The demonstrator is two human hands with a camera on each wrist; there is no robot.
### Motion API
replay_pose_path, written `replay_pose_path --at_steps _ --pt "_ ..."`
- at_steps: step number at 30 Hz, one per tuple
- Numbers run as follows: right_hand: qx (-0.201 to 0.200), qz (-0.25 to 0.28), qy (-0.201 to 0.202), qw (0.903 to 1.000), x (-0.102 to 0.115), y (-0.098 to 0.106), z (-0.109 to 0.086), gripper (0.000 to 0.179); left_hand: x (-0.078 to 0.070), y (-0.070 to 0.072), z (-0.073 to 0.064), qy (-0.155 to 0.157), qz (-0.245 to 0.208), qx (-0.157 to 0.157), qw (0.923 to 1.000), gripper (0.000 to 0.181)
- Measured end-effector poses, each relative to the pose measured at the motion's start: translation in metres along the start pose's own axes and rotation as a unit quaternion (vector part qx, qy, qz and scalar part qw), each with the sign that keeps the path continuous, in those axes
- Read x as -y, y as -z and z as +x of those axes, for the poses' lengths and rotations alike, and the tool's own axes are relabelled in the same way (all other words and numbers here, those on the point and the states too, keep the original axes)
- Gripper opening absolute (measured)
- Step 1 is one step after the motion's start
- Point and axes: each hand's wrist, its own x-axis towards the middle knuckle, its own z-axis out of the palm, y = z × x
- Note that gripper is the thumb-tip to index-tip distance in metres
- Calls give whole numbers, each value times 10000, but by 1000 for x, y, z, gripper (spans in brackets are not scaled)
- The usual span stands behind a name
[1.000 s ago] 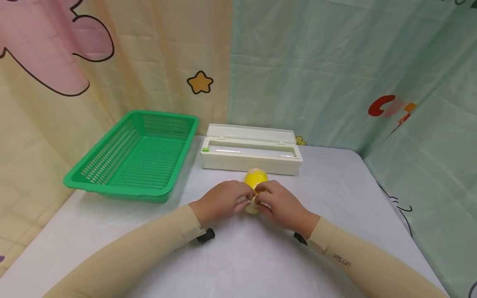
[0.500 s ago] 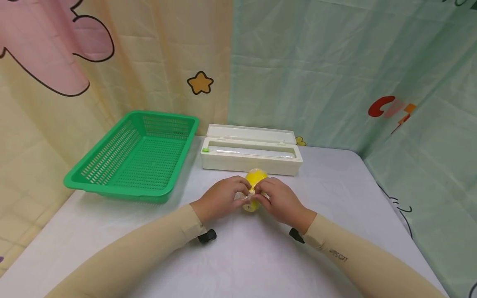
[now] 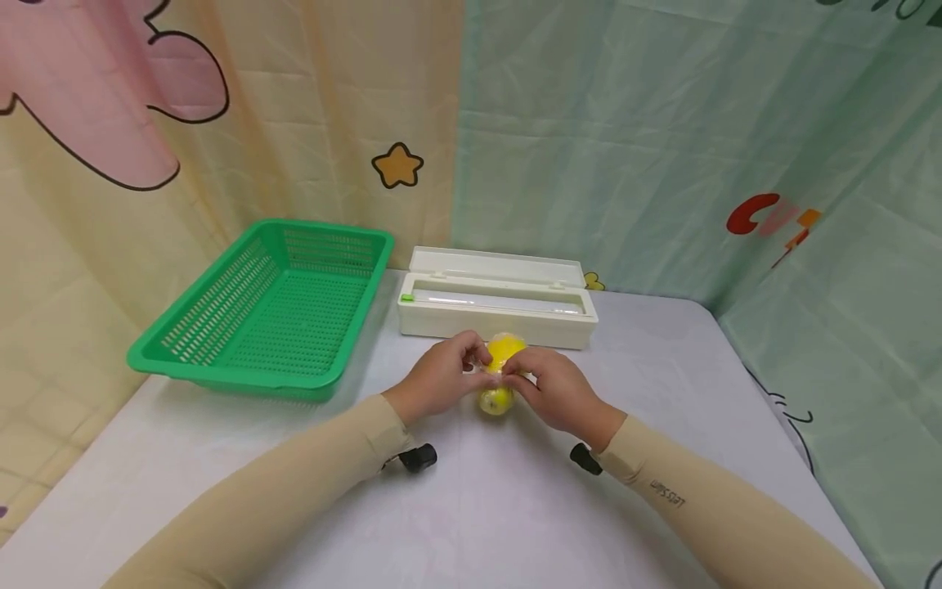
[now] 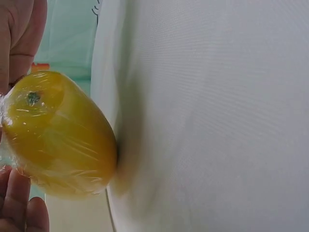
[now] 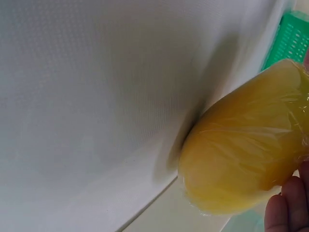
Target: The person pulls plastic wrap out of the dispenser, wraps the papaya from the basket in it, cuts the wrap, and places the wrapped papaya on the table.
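A yellow oblong fruit (image 3: 506,349), wrapped in clear cling film, rests on the table between both hands. Its small green stem spot shows through the film in the left wrist view. My left hand (image 3: 440,376) is at the fruit's left side, its thumb stretched across to the gathered cling film (image 4: 8,113) and its other fingers bent by the fruit. From the right, my right hand (image 3: 561,388) pinches the film between thumb and forefinger. The two hands nearly meet over the top of the fruit. In the right wrist view the wrapped underside of the fruit (image 5: 241,145) leans close to the white cloth.
Behind the fruit stands a white cling film dispenser (image 3: 496,321), its lid up and a roll inside. A green slotted basket (image 3: 324,378) sits at the back left of the white-covered table (image 3: 486,507). Patterned curtains (image 3: 589,147) hang behind and to the right.
My left hand has shifted slightly up and its forefinger has spread from the thumb. The right hand stays by the film. More of the fruit's near end shows below the fingers.
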Motion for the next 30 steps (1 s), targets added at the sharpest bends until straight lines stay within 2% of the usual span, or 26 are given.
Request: replay_pose_path --at_steps 2,4,9,12,17,20,24,26,28,30 --pt "-94 -2 -78 9999 0 -1 0 9 0 -1 0 138 -142 -146 9997 28" --pt "-154 14 -155 9998 0 -3 0 8 0 -2 0 144 -130 -204 9996 26" --pt "-300 106 -601 9977 2 -5 2 8 -2 -3 3 -127 63 -59 9999 8" --pt "-385 82 -834 9957 2 -7 2 10 -3 -4 5 -288 193 66 9994 7" --pt "-409 -148 -729 9964 2 -7 -1 8 -4 -3 7 -325 238 200 9990 9" --pt "-345 -322 -554 9973 2 -8 -3 11 -3 -3 10 -197 136 274 9993 10" --pt "-362 -374 -405 9978 2 -9 -7 13 -1 -5 13 118 -52 90 9999 9" --pt "-396 -306 -419 9979 3 -9 -8 15 -1 -5 13 211 -8 8 9998 9" --pt "-405 -250 -496 9976 3 -10 -7 15 0 -5 13 163 192 10 9997 6" --pt "-381 -179 -616 9972 4 -9 -6 14 1 -4 12 -16 351 129 9993 7"
